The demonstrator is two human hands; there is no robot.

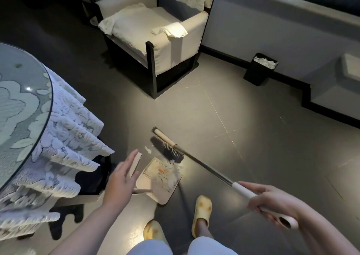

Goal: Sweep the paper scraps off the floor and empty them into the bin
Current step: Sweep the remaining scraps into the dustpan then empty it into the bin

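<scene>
Lace-draped round table crowds my left; open grey floor runs right to the wall. My left hand hovers with fingers straight, gripping nothing, beside the dustpan, which holds white paper scraps. One scrap lies ahead of it. My right hand grips the broom handle. The black bin, against the wall, holds white paper.

Head camera looks steeply down, close over floor
</scene>
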